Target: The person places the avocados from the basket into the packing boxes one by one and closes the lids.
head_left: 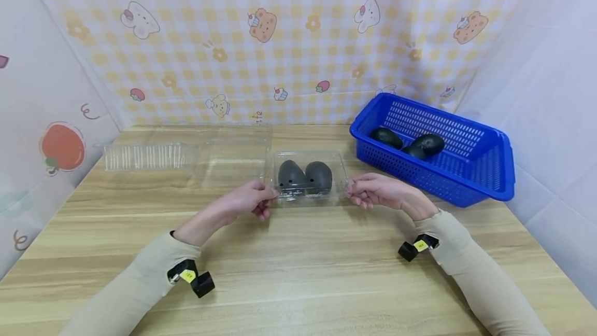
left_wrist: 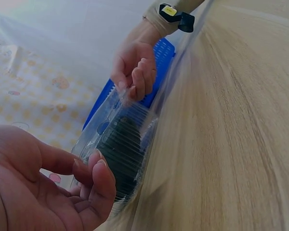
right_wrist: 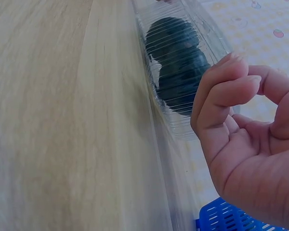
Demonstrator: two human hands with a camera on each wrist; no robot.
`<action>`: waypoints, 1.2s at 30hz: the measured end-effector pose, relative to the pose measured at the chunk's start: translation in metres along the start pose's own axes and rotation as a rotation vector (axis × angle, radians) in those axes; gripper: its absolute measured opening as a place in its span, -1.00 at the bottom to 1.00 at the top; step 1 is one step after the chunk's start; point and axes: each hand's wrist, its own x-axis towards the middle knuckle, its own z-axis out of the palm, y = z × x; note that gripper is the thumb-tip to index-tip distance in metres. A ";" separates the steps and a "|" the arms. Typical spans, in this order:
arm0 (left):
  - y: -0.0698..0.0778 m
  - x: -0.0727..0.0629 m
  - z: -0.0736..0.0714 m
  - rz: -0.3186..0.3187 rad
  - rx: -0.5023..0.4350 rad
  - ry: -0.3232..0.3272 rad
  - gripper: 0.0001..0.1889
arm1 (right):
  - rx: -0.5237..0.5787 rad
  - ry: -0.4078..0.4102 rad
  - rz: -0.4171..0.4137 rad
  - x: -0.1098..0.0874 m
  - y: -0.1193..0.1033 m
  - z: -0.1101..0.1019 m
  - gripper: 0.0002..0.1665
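Blue basket (head_left: 401, 171) right of held box (head_left: 311, 201), clear packaging (head_left: 144, 157) left

The head view is bright and evenly lit, its diffuse light seemingly from above. Soft shadows lie on the pale wood-grain bench (head_left: 298, 253) beneath the beige fabric sleeves (head_left: 494, 284), which wide-angle distortion stretches toward the lower corners. Small highlights glint along the clear plastic box (head_left: 340, 191), and the dark oval fruits (head_left: 318, 172) inside look greyed. Both wrist views are dimmer and softer, the yellow-and-white checked cloth (left_wrist: 43, 89) washed out and blurred.
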 end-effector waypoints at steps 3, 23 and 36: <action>0.000 0.002 0.002 0.000 -0.024 0.014 -0.73 | 0.010 0.007 0.002 -0.001 0.000 -0.001 -0.80; 0.004 0.034 0.032 -0.012 -0.233 0.227 -0.67 | 0.177 0.309 -0.046 0.002 0.010 0.001 -0.76; 0.017 0.061 0.049 -0.038 -0.334 0.388 -0.64 | 0.399 0.531 -0.142 0.022 0.007 0.012 -0.84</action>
